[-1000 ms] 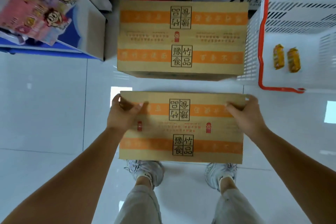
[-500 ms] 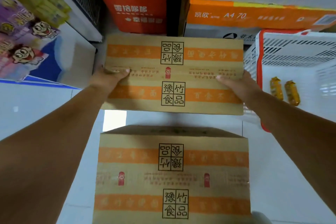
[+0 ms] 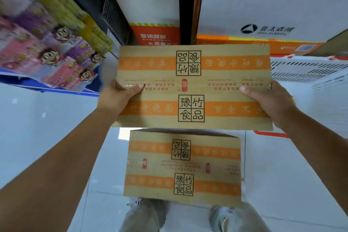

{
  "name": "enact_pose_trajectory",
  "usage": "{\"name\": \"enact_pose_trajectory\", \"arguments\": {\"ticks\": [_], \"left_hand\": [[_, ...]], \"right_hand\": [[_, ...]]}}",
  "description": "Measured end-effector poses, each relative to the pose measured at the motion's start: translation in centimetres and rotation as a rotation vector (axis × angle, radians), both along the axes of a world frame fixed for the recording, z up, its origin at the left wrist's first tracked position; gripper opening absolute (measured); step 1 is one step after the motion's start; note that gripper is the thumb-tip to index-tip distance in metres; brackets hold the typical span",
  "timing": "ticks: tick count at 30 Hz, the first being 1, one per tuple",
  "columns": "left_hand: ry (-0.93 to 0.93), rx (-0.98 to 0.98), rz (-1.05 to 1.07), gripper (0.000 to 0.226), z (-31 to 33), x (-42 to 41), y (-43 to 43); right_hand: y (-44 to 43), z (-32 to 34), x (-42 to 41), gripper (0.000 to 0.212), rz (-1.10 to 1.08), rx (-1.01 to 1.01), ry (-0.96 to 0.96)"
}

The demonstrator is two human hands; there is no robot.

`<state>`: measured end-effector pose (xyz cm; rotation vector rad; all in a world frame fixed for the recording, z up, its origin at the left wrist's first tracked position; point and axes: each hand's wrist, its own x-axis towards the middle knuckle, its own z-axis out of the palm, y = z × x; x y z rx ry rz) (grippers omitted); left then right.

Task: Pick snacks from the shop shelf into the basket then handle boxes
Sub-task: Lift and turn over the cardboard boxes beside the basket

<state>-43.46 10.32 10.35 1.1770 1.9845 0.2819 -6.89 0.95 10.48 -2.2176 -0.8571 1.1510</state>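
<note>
Both hands hold a brown cardboard box with orange bands (image 3: 194, 86) at the middle of the view, one at each short end. The left hand (image 3: 116, 98) grips the left end with its thumb flat on the top face; its other fingers are hidden past the edge. The right hand (image 3: 267, 100) grips the right end the same way, thumb on top. A second brown cardboard box (image 3: 182, 167) of the same print lies nearer, on the white tiled floor (image 3: 37, 128), just in front of the person's grey shoes (image 3: 220, 216). To the right of the held box stands a white plastic basket with a red rim (image 3: 308, 73). Pink and purple snack packs (image 3: 47, 49) fill the shelf at far left. Large white cartons (image 3: 273, 15) stand beyond the held box.
</note>
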Motion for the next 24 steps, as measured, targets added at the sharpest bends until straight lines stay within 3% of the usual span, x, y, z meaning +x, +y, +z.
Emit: {"name": "enact_pose_trajectory", "arguments": {"ticks": [3,5,11,15,19,23,24], "left_hand": [[-0.004,0.018,0.047,0.06,6.7,-0.5,-3.2],[-0.018,0.028,0.072,0.065,10.6,-1.2,-5.3],[0.044,-0.074,0.062,0.053,18.3,-2.8,-11.6],[0.054,-0.154,0.035,0.053,17.0,-5.3,-15.4],[0.008,-0.222,0.022,0.05,13.6,-7.1,-19.0],[-0.029,-0.241,0.008,0.066,12.0,-7.9,-21.8],[-0.047,-0.245,0.006,0.065,12.1,-7.8,-21.9]], "right_hand": [[-1.7,6.6,0.4,0.088,0.011,-0.012,-0.005],[-3.5,10.9,0.2,0.087,0.033,-0.001,0.003],[-11.1,18.9,-2.7,0.073,0.018,-0.063,0.012],[-16.2,18.0,-6.0,0.04,-0.004,-0.114,0.056],[-20.6,14.2,-8.6,0.073,-0.06,-0.223,0.09],[-23.8,11.3,-8.9,0.079,-0.08,-0.26,0.152],[-23.7,11.4,-8.9,0.069,-0.063,-0.265,0.171]]}}
